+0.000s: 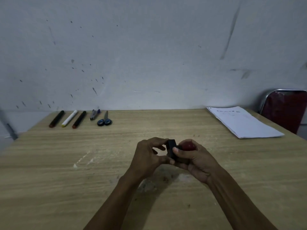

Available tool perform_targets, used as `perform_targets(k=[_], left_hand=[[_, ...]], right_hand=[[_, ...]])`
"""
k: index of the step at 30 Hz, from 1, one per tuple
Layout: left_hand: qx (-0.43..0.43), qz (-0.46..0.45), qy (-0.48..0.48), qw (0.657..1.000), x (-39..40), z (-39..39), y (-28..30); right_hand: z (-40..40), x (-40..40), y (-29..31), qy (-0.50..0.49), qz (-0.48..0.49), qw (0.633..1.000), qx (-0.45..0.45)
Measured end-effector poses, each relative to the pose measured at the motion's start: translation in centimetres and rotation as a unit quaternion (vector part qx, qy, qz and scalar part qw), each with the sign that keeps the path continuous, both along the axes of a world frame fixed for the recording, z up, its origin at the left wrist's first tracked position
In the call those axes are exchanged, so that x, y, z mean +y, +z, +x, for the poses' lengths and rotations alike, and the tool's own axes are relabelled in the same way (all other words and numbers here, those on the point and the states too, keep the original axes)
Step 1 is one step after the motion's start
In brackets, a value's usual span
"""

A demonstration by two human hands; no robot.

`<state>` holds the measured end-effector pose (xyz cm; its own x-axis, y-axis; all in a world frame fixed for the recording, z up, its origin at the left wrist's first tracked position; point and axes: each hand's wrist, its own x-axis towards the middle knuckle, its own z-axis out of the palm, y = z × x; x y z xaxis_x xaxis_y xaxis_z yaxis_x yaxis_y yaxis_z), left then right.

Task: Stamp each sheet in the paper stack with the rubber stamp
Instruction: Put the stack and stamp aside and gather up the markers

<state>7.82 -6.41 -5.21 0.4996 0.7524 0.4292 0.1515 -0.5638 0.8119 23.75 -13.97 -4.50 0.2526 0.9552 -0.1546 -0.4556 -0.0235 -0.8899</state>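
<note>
We hold rubber stamp [176, 151] above table [49, 163]: right hand [194, 161] wraps red knob, left hand [149, 155] pinches black base. Paper stack [244, 122] far right, well apart. Risks: inky fingers smudge sheets; long reach invites crooked print.

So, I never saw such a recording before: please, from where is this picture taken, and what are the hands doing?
There is no machine here. A camera worn on the person's head looks down at a wooden table. The left hand and right hand together hold the rubber stamp, with its black base and red knob, above the table. The paper stack lies far right, untouched. At the back left lie three markers, a stapler and scissors. A red chair stands behind the papers.
</note>
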Motion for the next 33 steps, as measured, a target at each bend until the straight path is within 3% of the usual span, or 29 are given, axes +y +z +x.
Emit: perform_targets(k=[7, 12, 15, 18, 22, 33], left_hand=[[0.010, 0.012, 0.005, 1.000, -0.1, 1.9, 0.0], [0.028, -0.007, -0.008, 1.000, 0.9, 3.5, 0.0], [0.064, -0.023, -0.022, 0.997, 1.9, 4.8, -0.1], [0.098, -0.036, -0.028, 0.994, 2.8, 6.1, 0.2], [0.117, -0.023, -0.022, 0.993, 4.5, 7.9, 0.5], [0.141, -0.009, -0.032, 0.989, 12.3, 14.0, 0.1]], right_hand=[[0.8, 0.4, 1.0, -0.022, -0.007, 1.000, -0.008], [1.8, 1.4, 1.5, -0.059, -0.011, 0.997, -0.055], [3.3, 2.1, 1.3, -0.101, -0.017, 0.985, -0.136], [5.3, 2.8, 0.9, -0.158, -0.038, 0.941, -0.298], [8.4, 3.8, 0.7, -0.216, -0.055, 0.840, -0.495], [17.7, 12.8, -1.1, -0.264, -0.114, 0.735, -0.614]])
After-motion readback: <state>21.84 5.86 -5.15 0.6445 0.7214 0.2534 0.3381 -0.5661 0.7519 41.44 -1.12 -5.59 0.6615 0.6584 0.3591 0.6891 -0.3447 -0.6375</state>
